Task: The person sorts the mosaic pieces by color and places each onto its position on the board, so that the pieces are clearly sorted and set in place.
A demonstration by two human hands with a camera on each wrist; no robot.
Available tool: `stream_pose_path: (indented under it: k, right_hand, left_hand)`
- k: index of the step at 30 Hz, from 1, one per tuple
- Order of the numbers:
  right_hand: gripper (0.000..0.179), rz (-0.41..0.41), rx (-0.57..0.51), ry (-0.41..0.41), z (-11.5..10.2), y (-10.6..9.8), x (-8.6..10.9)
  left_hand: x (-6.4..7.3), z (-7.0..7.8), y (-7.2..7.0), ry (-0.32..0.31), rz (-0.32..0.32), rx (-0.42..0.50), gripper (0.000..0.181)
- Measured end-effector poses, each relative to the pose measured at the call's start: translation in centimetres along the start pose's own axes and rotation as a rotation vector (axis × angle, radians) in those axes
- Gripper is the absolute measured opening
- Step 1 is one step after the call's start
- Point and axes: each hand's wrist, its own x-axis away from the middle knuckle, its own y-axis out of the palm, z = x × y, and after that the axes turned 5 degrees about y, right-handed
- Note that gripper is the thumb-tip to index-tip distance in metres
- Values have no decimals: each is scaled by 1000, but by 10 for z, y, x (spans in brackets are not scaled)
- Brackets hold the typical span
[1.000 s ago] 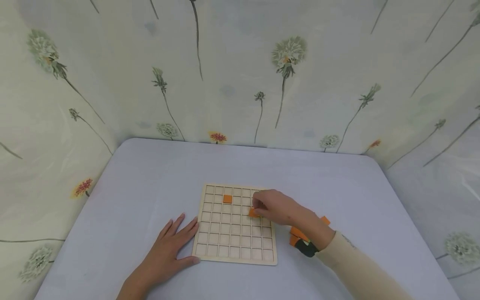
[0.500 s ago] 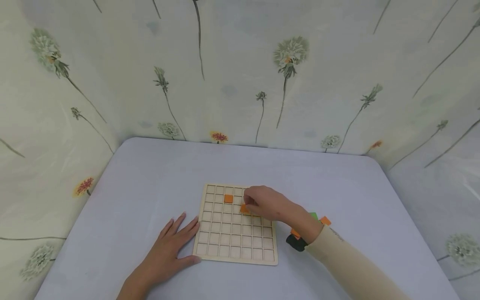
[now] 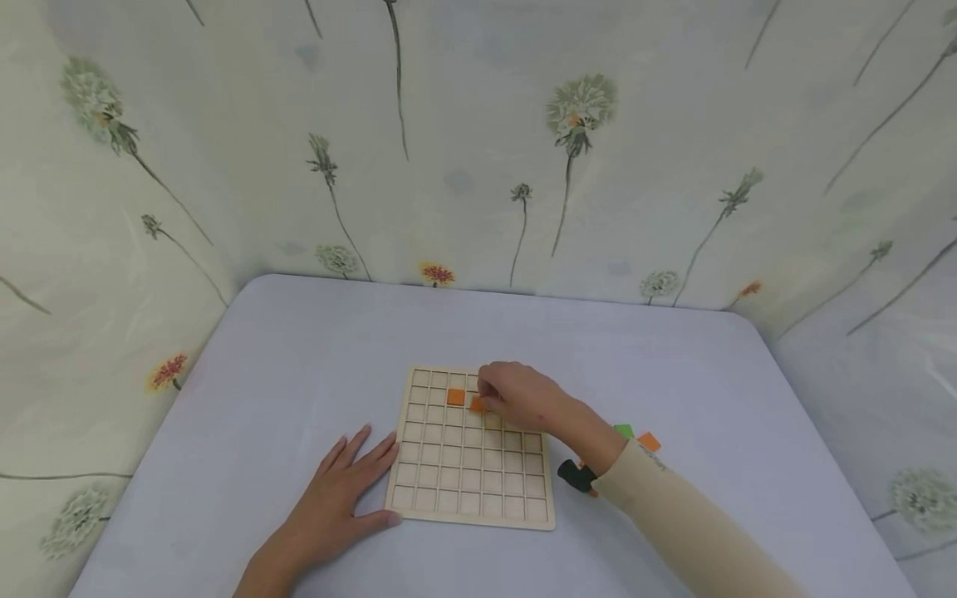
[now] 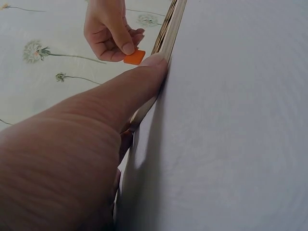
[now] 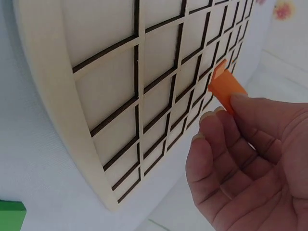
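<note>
A square wooden grid board (image 3: 449, 477) lies on the table in the head view, one orange tile (image 3: 456, 397) set in a cell of its second row. My right hand (image 3: 523, 397) is over the upper part of the board and pinches another orange tile (image 5: 226, 90) between thumb and fingers. In the left wrist view this pinched tile (image 4: 134, 57) hangs from the fingertips. My left hand (image 3: 336, 498) rests flat with spread fingers along the board's left edge, its thumb (image 4: 149, 67) against the frame. The right hand hides the board's top right cells.
Right of the board lie loose tiles, among them a green one (image 3: 624, 431) and an orange one (image 3: 649, 441), partly covered by the right forearm. A dark cylindrical piece (image 3: 576, 476) sits under the right wrist. Flower-patterned cloth (image 3: 449, 166) rises behind the table.
My right hand has moved left and slightly up across the board with its orange tile, now close to the placed one. More loose tiles show by the forearm. The left hand stays put.
</note>
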Motion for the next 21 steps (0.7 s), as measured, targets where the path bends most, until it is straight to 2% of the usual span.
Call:
stream_pose_path:
  k: [15,21]
  right_hand:
    - [8,34,-26,14,4,4,-11]
    - [10,35,-21,11,3,5,-13]
  left_hand:
    - [-1,-1,0,-14,-13,10,93]
    - [0,-1,-1,7,-4,24,92]
